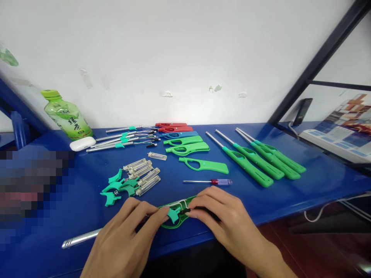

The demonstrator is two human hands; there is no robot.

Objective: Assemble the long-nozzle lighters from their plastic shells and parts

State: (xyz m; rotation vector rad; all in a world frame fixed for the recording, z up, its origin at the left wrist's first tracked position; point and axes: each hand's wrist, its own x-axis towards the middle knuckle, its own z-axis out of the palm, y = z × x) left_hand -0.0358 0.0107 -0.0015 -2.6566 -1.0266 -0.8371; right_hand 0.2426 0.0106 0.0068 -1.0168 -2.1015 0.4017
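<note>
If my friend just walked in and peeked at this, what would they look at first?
Probably the two hands at the front edge of the blue table, the left hand and right hand meeting over an open green shell. Next, perhaps the four green handles with silver tubes, slanting side by side on the right, or the big green bottle standing at the back left.

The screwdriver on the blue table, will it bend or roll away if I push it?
The screwdriver probably won't bend, because its shaft looks like metal. It might roll in a curve, since its handle looks fatter than the shaft.
</note>
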